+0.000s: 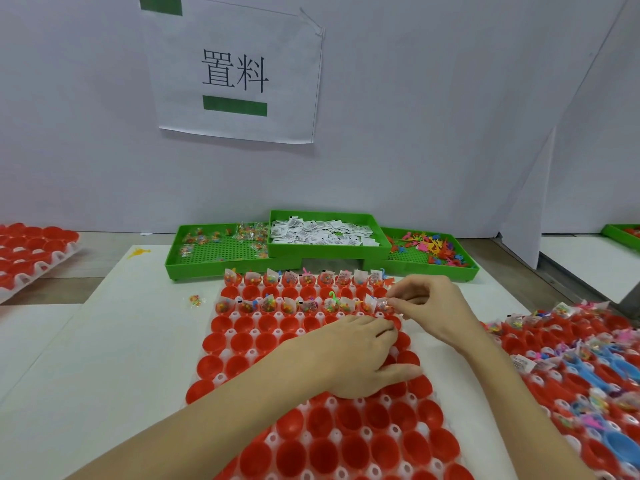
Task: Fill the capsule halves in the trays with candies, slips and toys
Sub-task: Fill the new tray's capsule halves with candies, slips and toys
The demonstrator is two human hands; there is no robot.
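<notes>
I see the white tray (221,377) of red capsule halves (242,341) filling the middle of my view, running from 12 o'clock down to 6 o'clock on the white sheet (104,341). Its far row and the third row back hold filled halves, each with a candy packet (268,304), a white slip and here and there a small toy; the row between them and the nearer rows sit bare and red.

My right hand (429,306) is at about 1 o'clock, fingers curled, thumb and forefinger pinching a clear candy packet (383,304) just over the right-end cup of the third row. My left hand (360,358) lies palm down on the tray just right of centre, fingers loosely bent and resting on the cups, thumb stretched toward 3 o'clock; I cannot tell whether it holds anything beneath.

At 12 o'clock three green bins stand against the white wall: the left bin (207,268) with candy packets, the raised middle bin (329,249) heaped with white slips (322,233), the right bin (450,266) with coloured toys (429,245). A stray candy packet (195,300) lies on the sheet at 10 o'clock, a yellow toy (138,252) farther back. A second tray (31,258) of bare red halves sits at 9 o'clock; a third (588,375), at 3 o'clock, holds filled halves and blue pieces. A paper sign (235,71) with two printed characters hangs on the wall
</notes>
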